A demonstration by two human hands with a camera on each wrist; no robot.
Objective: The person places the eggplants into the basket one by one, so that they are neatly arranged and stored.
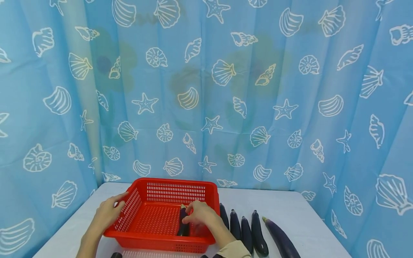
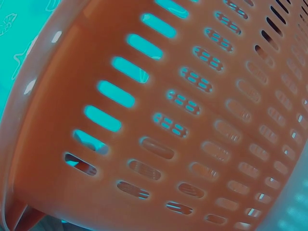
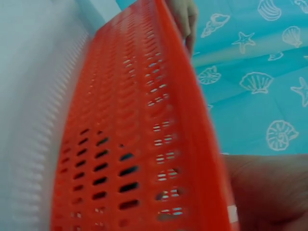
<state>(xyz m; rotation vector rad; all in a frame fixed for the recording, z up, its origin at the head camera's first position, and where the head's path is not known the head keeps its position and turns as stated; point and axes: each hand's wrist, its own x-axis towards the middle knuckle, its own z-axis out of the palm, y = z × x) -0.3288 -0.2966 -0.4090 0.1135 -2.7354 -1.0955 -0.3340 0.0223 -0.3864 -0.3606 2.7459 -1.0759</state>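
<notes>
A red plastic basket (image 1: 161, 242) with slotted walls sits on the white table. At its left rim, my left hand (image 1: 108, 214) holds on with thumb and fingers, its wrist outside the basket. My right hand (image 1: 201, 214) reaches over the near right side into the basket. Thumb and fingers there grip a dark eggplant (image 1: 183, 224) with a pale stem end, lying against the basket's near side. The left wrist view is filled by the slotted wall of the basket (image 2: 139, 91). In the right wrist view the left hand (image 3: 185, 19) appears beyond the basket rim.
Several dark eggplants (image 1: 246, 234) lie side by side to the right of the basket. A larger eggplant (image 1: 281, 238) with a greenish stem end lies farthest right. A white slotted surface (image 1: 151, 254) shows in front of the basket. Behind the table (image 1: 317, 229) hangs a blue shell-patterned curtain (image 1: 206, 89).
</notes>
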